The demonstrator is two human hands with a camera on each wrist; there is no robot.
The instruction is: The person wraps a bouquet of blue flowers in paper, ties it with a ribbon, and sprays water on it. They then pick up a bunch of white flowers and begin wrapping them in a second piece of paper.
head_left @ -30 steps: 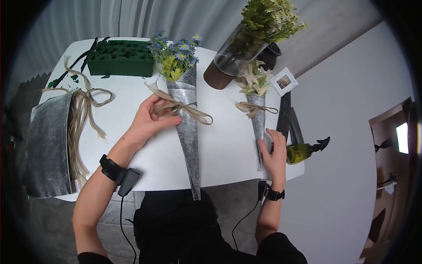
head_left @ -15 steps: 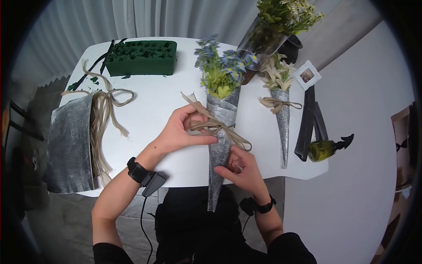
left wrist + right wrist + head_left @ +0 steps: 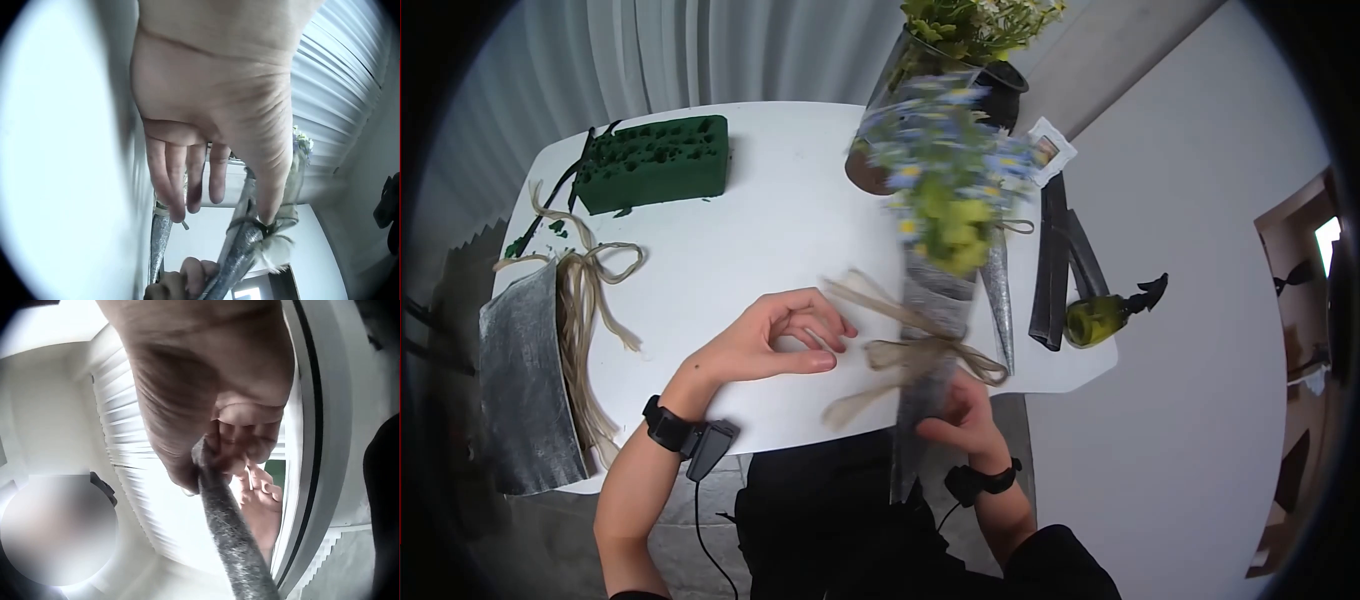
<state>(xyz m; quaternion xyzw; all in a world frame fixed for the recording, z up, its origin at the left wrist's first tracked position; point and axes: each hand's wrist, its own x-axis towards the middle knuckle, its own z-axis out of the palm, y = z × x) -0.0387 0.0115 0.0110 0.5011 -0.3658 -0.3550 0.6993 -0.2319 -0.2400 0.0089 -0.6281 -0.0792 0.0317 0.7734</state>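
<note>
In the head view a silver-grey paper cone [image 3: 922, 400] holding blue and yellow flowers [image 3: 950, 190], blurred, stands over the table's front edge. My right hand [image 3: 968, 420] grips its lower part; the right wrist view shows the cone [image 3: 234, 544] pinched between thumb and curled fingers. A beige raffia bow [image 3: 925, 352] is tied round the cone. To the left of the bow my left hand [image 3: 785, 335] is held apart from the cone, fingers loosely bent, holding nothing. A second, smaller cone [image 3: 997, 290] lies behind, partly hidden.
Green foam block [image 3: 655, 165] at back left; grey sheet [image 3: 525, 380] and raffia strands [image 3: 580, 330] at left. Glass vase [image 3: 890, 75] at the back, picture frame [image 3: 1052, 152], dark strips [image 3: 1052, 270] and green spray bottle [image 3: 1095, 320] at right.
The right hand came from beside the smaller cone and took hold of the large cone's lower part. My left hand has let go of the bow area, and the cone has moved away rightward.
</note>
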